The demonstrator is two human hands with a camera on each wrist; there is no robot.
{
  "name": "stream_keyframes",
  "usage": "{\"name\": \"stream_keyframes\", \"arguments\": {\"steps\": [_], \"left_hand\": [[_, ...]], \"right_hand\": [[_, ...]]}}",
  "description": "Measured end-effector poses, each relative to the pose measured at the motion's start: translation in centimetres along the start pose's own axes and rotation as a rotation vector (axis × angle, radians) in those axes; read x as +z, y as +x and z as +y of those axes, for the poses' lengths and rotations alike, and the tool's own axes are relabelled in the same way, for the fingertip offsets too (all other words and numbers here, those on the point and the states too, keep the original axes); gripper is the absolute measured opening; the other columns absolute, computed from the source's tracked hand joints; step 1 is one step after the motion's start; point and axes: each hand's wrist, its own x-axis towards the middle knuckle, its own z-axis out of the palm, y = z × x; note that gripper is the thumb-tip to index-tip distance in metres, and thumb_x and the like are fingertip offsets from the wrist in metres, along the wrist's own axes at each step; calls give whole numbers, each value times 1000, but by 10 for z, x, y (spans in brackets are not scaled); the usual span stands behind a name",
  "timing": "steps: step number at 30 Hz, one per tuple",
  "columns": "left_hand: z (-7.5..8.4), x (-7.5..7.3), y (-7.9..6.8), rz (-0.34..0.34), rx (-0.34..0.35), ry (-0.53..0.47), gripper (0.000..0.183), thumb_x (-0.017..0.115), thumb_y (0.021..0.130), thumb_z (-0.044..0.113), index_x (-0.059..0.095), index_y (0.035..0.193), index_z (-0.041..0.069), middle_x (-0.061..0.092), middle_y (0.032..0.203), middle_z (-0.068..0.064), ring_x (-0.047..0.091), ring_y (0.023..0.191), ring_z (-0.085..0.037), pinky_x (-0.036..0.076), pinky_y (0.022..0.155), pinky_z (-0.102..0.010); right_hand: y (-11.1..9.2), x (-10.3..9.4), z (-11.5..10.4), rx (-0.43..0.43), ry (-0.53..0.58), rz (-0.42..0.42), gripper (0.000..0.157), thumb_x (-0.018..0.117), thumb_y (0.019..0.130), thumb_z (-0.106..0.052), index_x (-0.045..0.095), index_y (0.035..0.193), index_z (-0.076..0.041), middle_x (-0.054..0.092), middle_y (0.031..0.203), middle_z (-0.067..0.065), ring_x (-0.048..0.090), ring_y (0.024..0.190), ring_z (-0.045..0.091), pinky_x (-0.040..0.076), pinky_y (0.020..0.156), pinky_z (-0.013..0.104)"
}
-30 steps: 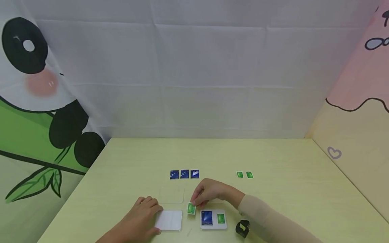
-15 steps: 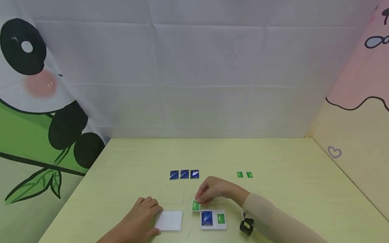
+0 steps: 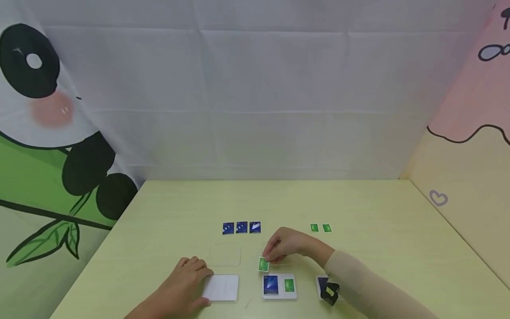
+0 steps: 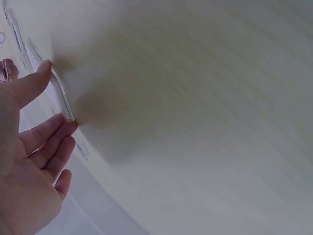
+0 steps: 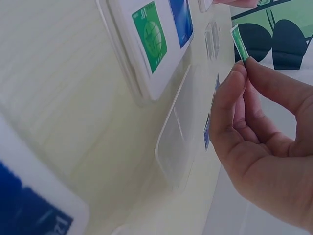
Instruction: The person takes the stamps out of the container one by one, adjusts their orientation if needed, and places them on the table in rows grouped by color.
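My right hand pinches a small green sticker-like card with a white border between thumb and forefinger. In the right wrist view this green card stands raised off the table, slightly bent. Just below it in the head view lies a white rectangular case bearing a blue picture and a green picture. My left hand holds a plain white rectangular case by its left side. Its thumb and fingers grip opposite edges in the left wrist view.
Three blue cards lie in a row farther back, and two green cards to their right. Clear plastic covers lie behind the cases. Another white case with blue on it is partly hidden by a black device at the right sleeve.
My right hand has moved right and slightly away with the green card. The rightmost case has come into view beside the sleeve. My left hand stays at the plain white case.
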Motion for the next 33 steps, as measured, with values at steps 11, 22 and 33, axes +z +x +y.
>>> {"name": "stream_keyframes", "arguments": {"steps": [11,22,33], "left_hand": [[-2,0,2,-54,-54,-67,57,79,69,53,68,110,15,63,104,7,50,95,-11,40,90,-42],[-2,-5,1,-78,-59,-82,57,79,69,53,68,110,15,64,103,6,50,93,-11,40,90,-42],[-1,-6,3,-109,-91,-110,58,81,68,52,68,109,13,64,101,5,50,92,-13,41,92,-46]], "right_hand": [[-8,-16,11,38,-29,44,10,73,83,-12,74,88,-4,73,79,3,61,65,10,57,71,30],[-16,-31,20,42,-20,49,12,72,84,-12,74,92,-3,72,79,1,60,66,10,56,70,28],[-21,-45,29,42,5,55,14,71,85,-10,74,94,-1,71,81,0,59,67,9,56,69,26]]}}
